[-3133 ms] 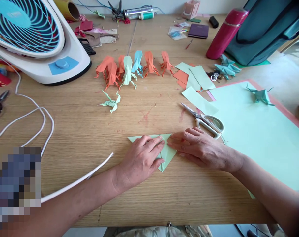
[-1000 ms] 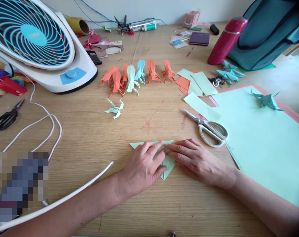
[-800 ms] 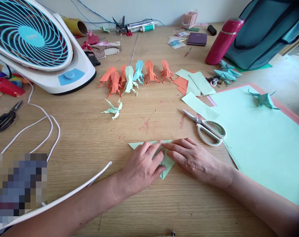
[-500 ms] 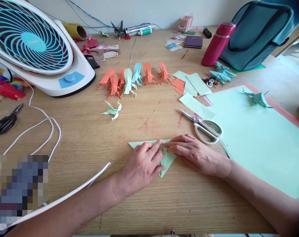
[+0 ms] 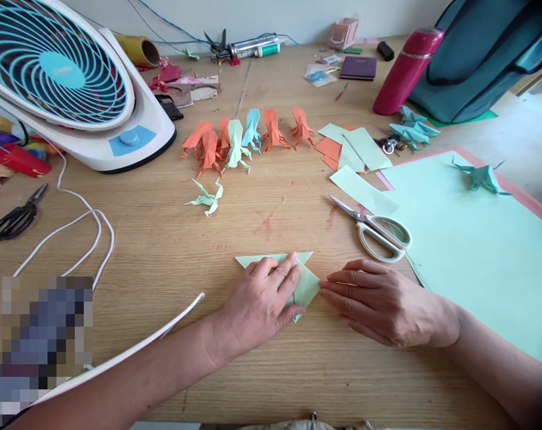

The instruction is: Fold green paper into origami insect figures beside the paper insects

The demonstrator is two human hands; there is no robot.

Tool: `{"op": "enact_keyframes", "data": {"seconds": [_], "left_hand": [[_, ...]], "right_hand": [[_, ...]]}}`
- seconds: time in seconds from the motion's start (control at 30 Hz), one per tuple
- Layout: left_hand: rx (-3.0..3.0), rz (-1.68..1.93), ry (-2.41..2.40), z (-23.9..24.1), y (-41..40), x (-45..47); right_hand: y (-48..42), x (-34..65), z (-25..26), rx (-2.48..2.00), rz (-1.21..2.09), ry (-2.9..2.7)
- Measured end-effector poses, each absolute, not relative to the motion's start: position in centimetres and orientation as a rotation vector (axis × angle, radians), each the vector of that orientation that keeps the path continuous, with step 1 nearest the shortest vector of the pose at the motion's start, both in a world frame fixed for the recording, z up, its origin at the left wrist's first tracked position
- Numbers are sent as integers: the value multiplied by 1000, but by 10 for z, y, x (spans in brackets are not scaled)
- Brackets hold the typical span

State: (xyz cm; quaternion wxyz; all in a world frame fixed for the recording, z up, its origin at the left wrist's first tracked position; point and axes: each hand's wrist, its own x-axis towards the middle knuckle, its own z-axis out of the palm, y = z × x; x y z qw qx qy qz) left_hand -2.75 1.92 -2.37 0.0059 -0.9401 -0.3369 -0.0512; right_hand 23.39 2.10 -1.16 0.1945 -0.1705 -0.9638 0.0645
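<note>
A folded sheet of pale green paper (image 5: 307, 285) lies on the wooden table in front of me. My left hand (image 5: 268, 292) rests over its middle, fingers stretched out and pressing it down, which hides part of the folds. At the paper's right corner are the fingertips of my right hand (image 5: 378, 298), its fingers drawn together on the tip; the thumb is hidden beneath. White-handled scissors (image 5: 382, 233) lie just beyond my right hand. Farther back stands a row of folded paper figures, several orange ones (image 5: 209, 152), a green one (image 5: 235, 146) and a blue one (image 5: 253, 128).
A fan (image 5: 131, 140) stands at the left, with its white cable (image 5: 91, 215) looping over the table near black-handled scissors (image 5: 17, 218). Cut paper pieces (image 5: 364, 149), a large green sheet (image 5: 468, 239), a pink bottle (image 5: 407, 74) and a teal bag (image 5: 472, 65) are at the right.
My right hand has slid right and toward me, off the paper's upper part to its right corner. My left hand stays on the paper. The view has shifted slightly.
</note>
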Motion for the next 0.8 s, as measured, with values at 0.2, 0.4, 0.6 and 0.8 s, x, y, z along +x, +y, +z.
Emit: {"op": "enact_keyframes", "data": {"seconds": [0.2,0.4,0.6,0.8], "left_hand": [[-3031,-253,-1208,-20,17,-27],[-3140,-368,-1149,-19,22,-34],[-3200,-497,-1074,-19,27,-39],[-3192,-530,-1065,-21,27,-40]], "right_hand": [[27,236,-14,-575,293,-2516],[30,231,-19,-701,328,-2469],[26,223,-21,-697,344,-2499],[25,219,-29,-563,277,-2699]]}}
